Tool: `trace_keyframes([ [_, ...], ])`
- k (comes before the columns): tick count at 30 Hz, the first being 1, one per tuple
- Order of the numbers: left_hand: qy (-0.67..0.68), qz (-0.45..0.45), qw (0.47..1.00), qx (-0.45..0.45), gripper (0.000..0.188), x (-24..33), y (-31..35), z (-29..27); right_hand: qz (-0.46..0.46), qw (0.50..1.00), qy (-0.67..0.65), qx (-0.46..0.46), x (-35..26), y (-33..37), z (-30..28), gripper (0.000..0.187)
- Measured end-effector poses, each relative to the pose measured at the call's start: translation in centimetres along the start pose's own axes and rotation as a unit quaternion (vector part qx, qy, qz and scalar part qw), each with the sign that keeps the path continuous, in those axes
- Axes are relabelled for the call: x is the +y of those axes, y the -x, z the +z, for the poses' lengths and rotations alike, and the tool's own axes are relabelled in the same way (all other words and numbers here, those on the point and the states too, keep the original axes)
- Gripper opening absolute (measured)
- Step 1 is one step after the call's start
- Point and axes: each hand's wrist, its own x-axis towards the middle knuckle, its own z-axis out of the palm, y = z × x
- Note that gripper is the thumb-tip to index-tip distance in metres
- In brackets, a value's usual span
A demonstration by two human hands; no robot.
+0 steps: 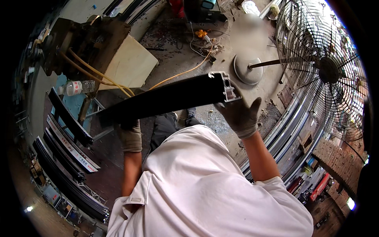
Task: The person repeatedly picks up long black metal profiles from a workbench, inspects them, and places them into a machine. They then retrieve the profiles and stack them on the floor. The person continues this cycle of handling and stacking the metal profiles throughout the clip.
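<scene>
Long black metal profile [169, 96] spans both hands, axis left-to-right; grey-gloved right hand [239, 117] nearest its silver cut end [229, 90], thumb spread, open; grey-gloved left hand [131, 137] under left part, fingers hidden, grip unclear.

A caged fan [328, 71] stands on the stained floor [209, 116]

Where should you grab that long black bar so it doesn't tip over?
Probably near both ends of the black bar, coming from the person's side, about where the left hand and right hand are. It is long and straight, so one grip alone might let it tip. I'd avoid squeezing the cut end, whose thin, hollow walls could be sharp.
</scene>
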Motion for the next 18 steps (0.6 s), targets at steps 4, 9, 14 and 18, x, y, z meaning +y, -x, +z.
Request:
trace_keyframes([
  [4, 0.045, 0.007, 0.999, -0.016, 0.043, -0.1, 0.2, -1.7, 0.022, 0.989, 0.131, -0.062, 3.4, -1.6, 1.1, 0.090],
  [9, -0.229, 0.134, 0.964, -0.009, 0.042, -1.4, 1.3, -3.1, 0.103, 0.926, 0.358, 0.066, 5.1, -3.8, 6.6, 0.039],
  [14, 0.101, -0.014, 0.994, -0.025, 0.049, -0.3, 1.3, -4.7, -0.047, 0.785, 0.616, 0.038, 5.8, -4.5, 10.3, 0.020],
  [18, 0.104, -0.014, 0.993, 0.062, 0.035, -0.6, 1.3, -6.3, -0.017, 0.777, 0.628, -0.038, 5.4, -4.0, 13.0, 0.021],
])
